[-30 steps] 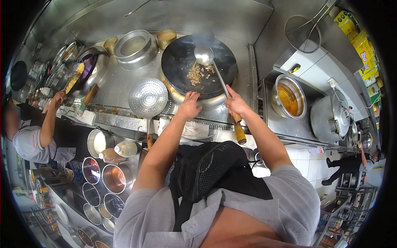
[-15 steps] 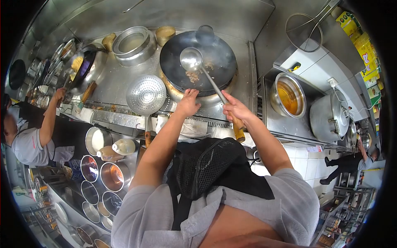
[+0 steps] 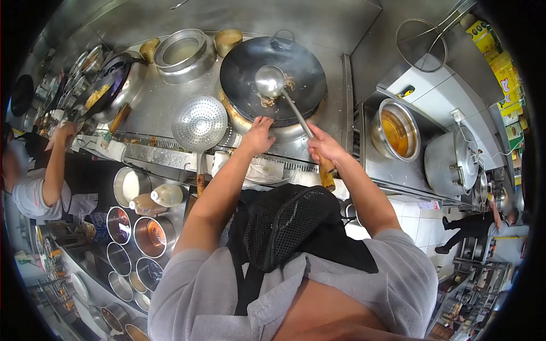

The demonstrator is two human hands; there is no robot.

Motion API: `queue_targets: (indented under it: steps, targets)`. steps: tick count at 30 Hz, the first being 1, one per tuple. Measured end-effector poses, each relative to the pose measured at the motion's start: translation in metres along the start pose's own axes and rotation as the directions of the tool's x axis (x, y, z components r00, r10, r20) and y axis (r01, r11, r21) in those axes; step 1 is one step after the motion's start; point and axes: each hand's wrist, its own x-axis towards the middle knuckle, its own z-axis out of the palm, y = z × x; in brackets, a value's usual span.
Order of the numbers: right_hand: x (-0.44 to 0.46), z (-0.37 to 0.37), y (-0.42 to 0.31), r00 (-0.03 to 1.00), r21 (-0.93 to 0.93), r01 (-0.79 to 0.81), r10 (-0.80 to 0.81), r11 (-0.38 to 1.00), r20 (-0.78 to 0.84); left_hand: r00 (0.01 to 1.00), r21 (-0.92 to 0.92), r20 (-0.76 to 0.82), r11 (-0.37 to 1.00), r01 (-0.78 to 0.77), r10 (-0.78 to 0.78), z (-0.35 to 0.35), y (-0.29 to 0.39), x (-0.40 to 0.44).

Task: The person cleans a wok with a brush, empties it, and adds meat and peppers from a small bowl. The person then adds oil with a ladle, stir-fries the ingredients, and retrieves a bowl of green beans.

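Observation:
My right hand [image 3: 324, 146] is wrapped round the wooden handle of a long steel ladle [image 3: 269, 81], whose bowl is inside the dark wok [image 3: 239, 85]. Small browned pieces of food [image 3: 290, 84] lie beside and below the ladle bowl. At the wok's near edge is my left hand [image 3: 259, 136], its fingers reaching to the rim; whether they grip it is hard to make out. The wok sits tilted on a round burner ring [image 3: 230, 113]. To the left, a perforated strainer [image 3: 199, 124] rests on the stove's front edge, its wooden handle toward me.
Left, a co-worker's hand [image 3: 65, 132] holds another wok [image 3: 108, 91]. Nested metal pots [image 3: 183, 51] stand behind. Right are a bowl of amber liquid [image 3: 396, 129] and a large lidded pot [image 3: 446, 162]. Several sauce containers [image 3: 153, 236] stand lower left. Another person [image 3: 478, 224] is far right.
The wok has tipped, showing its far handle clearly. The ladle bowl has moved left and down, then slightly right. The co-worker's wok has come lower.

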Motion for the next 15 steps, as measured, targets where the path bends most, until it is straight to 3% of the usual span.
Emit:
queue_targets:
  steps: [1, 3, 5, 7, 9, 10, 13, 15]
  targets:
    - [0.0, 0.002, -0.001, 0.998, -0.156, 0.046, -0.053, 0.987, -0.044, 1.0, 0.004, -0.003, 1.0, 0.002, -0.002, 0.0, -0.003, 0.0]
    - [-0.02, -0.003, 0.004, 0.997, -0.123, 0.067, -0.071, 0.99, -0.03, 0.999, -0.026, -0.038, 1.0, 0.005, -0.006, 0.005, -0.006, -0.001]
    - [-0.045, -0.006, -0.001, 0.998, 0.048, -0.042, 0.04, 0.998, 0.048, 0.998, -0.037, -0.054, 0.999, -0.012, 0.01, 0.003, -0.003, 0.001]
    - [-0.033, -0.008, 0.012, 0.997, 0.049, -0.061, 0.058, 0.997, 0.046, 0.998, -0.049, -0.061, 0.999, -0.023, 0.02, 0.005, -0.001, -0.003]
    - [-0.01, -0.008, 0.011, 0.999, -0.006, -0.003, 0.003, 1.0, -0.044, 1.0, -0.065, -0.021, 0.998, -0.014, 0.012, 0.002, -0.001, 0.001]
    - [-0.004, -0.007, 0.008, 0.994, -0.128, 0.014, -0.028, 0.992, -0.11, 1.0, -0.057, -0.026, 0.998, -0.018, 0.017, 0.004, -0.005, 0.002]
    - [-0.022, 0.0, 0.0, 0.987, -0.256, 0.118, -0.142, 0.96, -0.077, 0.999, -0.026, -0.037, 0.999, -0.035, 0.034, 0.006, -0.011, 0.002]
    - [-0.066, 0.008, -0.018, 0.991, -0.36, 0.088, -0.119, 0.929, -0.066, 0.999, -0.049, -0.004, 0.998, -0.044, 0.044, 0.001, -0.01, 0.002]
